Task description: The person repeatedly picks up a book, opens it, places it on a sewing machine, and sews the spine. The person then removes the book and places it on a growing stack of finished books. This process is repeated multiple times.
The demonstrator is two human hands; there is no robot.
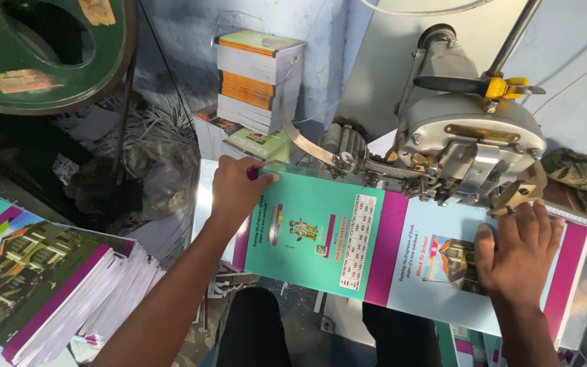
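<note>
L hand point(236, 187) grip pinches glossy teal booklet cover point(314, 231); R hand point(518, 248) flat, open, by metal stitcher head point(470, 139).

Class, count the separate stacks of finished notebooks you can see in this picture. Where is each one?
2. One stack of notebooks lies at lower left, beside the left hand's arm. A taller stack stands against the blue wall at the top. More may be hidden.
</note>
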